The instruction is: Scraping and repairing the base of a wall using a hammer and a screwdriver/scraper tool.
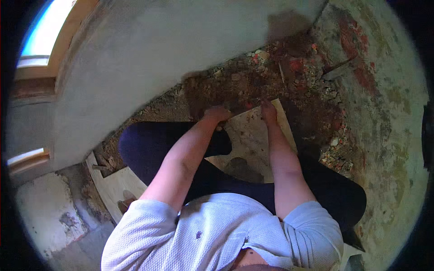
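Observation:
A pale, stained flat board (248, 131), which looks like wood, lies between my bent legs. My right hand (268, 113) is closed on its far edge, close to the far right corner. At the far left corner my left hand (218, 114) has its fingers curled on the board's edge; the fingertips are dark and hard to make out. Past both hands is a patch of dark brown earth (239, 88). A dark round shape (244, 168) shows on the near part of the board; I cannot tell whether it is a stain or a hole.
Rubble and broken brick (260, 56) lie along the foot of the grey wall (181, 40). On the right stands a rough, peeling wall (384, 135), with a small wooden piece (339, 68) sticking out near it. Another pale board (118, 187) lies behind my left leg.

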A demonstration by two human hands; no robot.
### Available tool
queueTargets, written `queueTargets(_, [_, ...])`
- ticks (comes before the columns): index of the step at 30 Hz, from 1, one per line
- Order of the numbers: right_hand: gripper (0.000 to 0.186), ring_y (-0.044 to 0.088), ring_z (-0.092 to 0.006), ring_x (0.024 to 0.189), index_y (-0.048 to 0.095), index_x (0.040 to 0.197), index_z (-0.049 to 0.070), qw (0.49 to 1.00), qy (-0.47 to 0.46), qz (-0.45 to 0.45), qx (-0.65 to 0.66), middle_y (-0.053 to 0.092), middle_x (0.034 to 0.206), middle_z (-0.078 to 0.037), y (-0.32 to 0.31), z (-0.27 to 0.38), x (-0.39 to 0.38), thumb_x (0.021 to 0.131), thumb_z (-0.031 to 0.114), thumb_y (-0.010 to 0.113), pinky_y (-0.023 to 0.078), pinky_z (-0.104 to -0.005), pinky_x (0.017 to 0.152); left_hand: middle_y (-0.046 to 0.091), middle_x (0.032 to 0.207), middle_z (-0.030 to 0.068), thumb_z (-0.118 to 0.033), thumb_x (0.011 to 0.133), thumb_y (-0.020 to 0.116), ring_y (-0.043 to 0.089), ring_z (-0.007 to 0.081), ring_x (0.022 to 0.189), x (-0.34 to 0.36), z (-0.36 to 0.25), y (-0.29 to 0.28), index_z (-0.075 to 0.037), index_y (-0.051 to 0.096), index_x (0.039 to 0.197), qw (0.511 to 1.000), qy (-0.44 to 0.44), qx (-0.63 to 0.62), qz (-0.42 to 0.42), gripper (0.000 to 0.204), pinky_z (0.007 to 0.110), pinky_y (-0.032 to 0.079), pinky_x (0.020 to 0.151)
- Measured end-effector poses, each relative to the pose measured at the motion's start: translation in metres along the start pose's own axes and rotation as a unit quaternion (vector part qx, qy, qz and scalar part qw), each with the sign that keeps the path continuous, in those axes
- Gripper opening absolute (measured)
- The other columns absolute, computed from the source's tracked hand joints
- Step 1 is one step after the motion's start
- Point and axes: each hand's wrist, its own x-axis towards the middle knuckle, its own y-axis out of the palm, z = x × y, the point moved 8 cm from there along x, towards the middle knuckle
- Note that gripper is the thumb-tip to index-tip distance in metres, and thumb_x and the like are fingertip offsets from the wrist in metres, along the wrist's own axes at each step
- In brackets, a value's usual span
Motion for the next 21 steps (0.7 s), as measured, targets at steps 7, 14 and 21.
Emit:
queueTargets(7, [0.040,0.064,-0.0353,0.101,0.060,0.127,0.010,0.937,-0.284,-0.194,0.065,0.063,0.118,-0.019,-0.062,0.131,-0.023,0.100,0.037,0.048,0.050,-0.0460,0.086,0.070,0.082,0.0160,-0.032,0.085,0.063,0.069,0.0274,0.079,0.023,0.028,0.054,-0.001,0.072,0.075,0.999,0.005,0.028,0.024,0.034,0.045,0.054,0.071])
queueTargets(14, [0.043,0.062,-0.0370,0.107,0.056,0.132,0.012,0.933,-0.285,-0.197,0.102,0.063,0.119,-0.019,-0.047,0.126,-0.042,0.101,0.040,0.045,0.048,-0.0472,0.092,0.069,0.094,0.0218,-0.029,0.087,0.058,0.066,0.0368,0.091,0.052,0.026,0.069,0.003,0.070,0.086,0.914,0.262,0.307,0.042,0.035,0.048,0.053,0.077])
queueTargets(21, [0.046,0.049,-0.0328,0.128,0.053,0.137,0.009,0.998,-0.027,0.028,-0.057,0.053,0.138,-0.015,0.011,0.050,-0.038,0.101,0.037,0.043,0.040,-0.0421,0.106,0.054,0.130,0.0247,-0.038,0.090,0.057,0.054,0.0364,0.119,0.039,0.061,0.034,0.000,0.054,0.128,0.997,0.001,-0.064,-0.052,0.054,0.049,0.050,0.091])
